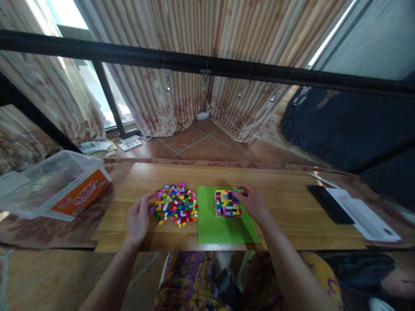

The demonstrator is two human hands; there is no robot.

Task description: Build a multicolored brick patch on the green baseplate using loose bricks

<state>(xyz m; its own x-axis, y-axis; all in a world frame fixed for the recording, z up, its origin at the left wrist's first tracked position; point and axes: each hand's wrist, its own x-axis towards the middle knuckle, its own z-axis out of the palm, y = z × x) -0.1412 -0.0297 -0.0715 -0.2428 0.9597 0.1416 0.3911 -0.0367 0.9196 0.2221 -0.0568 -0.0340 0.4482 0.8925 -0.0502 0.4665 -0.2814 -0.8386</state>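
A green studded baseplate (207, 229) lies on the wooden board. Near its upper middle stands a low block built of many coloured toy bricks (227, 203). My right hand (253, 200) is at the upper right corner of this block, thumb and forefinger brought together there; whatever is between the fingertips is too small or hidden to make out. A spread pile of small loose bricks (177, 205) in many colours lies left of the baseplate. At the pile's left edge my left hand (138, 218) rests on its side, fingers loosely apart, with nothing visible in it.
A clear plastic box (32, 181) with an orange label stands left of the wooden board (285, 185). At the right end lie a dark phone (329, 203) and a white tray-like box (372, 218). A black metal bar (181, 60) crosses in front of the striped curtains (184, 26).
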